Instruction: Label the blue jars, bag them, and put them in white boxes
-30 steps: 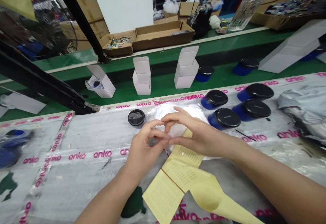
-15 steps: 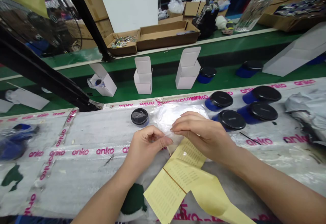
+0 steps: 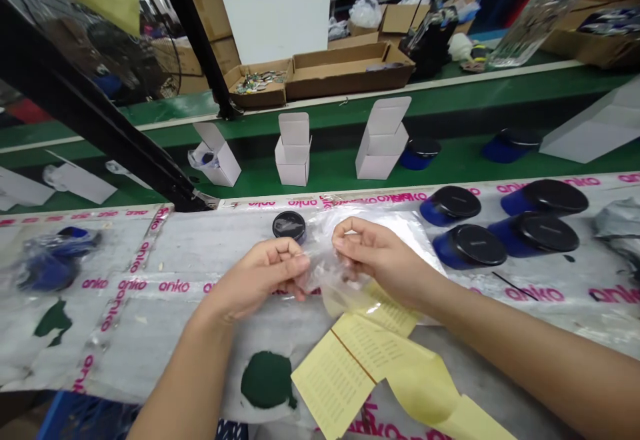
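Between my two hands a clear plastic bag (image 3: 323, 268) is stretched. My left hand (image 3: 273, 270) pinches its left side, and my right hand (image 3: 373, 250) pinches the other side with bent fingers. Under them lies a stack of clear plastic bags (image 3: 415, 230). Yellow printed label sheets (image 3: 345, 367) spread below my right hand, partly covered by the bag. Just beyond my left hand stands a small round blue container with a black lid (image 3: 289, 225).
Several blue containers with black lids (image 3: 473, 245) stand at the right. Bagged blue items (image 3: 50, 270) lie at the far left. Open white boxes (image 3: 293, 160) stand on the green belt (image 3: 330, 133) behind, beside a black post (image 3: 125, 133).
My hands have lifted a clear bag off the stack and drawn slightly apart, stretching it between them. The camera view has shifted a little to the left.
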The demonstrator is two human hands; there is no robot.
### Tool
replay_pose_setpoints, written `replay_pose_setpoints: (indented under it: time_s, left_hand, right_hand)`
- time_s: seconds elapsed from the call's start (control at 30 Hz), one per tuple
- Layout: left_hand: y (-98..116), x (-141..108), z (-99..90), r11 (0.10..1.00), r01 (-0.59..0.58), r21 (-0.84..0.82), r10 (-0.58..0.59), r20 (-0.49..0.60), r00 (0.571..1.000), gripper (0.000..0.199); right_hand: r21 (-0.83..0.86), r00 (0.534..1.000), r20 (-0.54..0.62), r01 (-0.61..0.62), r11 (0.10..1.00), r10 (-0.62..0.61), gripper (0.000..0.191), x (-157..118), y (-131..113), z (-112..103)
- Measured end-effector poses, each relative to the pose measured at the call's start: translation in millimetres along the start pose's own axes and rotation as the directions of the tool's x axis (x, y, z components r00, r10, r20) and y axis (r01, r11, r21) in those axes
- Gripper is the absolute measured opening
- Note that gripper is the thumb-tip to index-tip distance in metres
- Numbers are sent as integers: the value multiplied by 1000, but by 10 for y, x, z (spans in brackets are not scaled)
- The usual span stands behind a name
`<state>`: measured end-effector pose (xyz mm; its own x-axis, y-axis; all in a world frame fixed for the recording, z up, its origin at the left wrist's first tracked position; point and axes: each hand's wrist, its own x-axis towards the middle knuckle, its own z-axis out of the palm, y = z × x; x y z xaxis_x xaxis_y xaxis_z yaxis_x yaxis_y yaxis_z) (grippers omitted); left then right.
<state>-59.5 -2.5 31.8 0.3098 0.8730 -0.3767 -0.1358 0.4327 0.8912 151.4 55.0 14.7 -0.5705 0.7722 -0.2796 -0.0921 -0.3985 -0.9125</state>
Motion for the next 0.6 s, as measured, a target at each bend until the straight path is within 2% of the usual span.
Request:
replay_pose_setpoints:
  time_s: [0.1,0.23,0.33,0.43,0.53,0.6]
  left_hand:
    - [75,-33,-160,991,79,111,-67,-108,992,38]
    - [36,3,-242,958,53,283,46,-331,942,36]
    - [-50,106,-269,877,10,480,245,-466,850,29]
    - [-119,260,-303,766,4,643,434,-521,735,24]
    - [-155,405,-326,698,4,716,534,-524,664,20]
    - [-174,457,-325,649,11,760,582,-506,636,21]
  right_hand:
    - [-288,994,-75,57,956,-82,20,193,37,50]
    - [-439,986,-99,80,895,-136,12,333,40,150]
    - [-522,978,-105,99,847,-178,9,401,9,193]
    - [-637,969,-99,112,763,-225,9,546,-44,196]
    - [-777,963,-57,123,617,-263,13,745,-105,190]
    - [-859,960,-5,139,494,-279,19,825,-138,200]
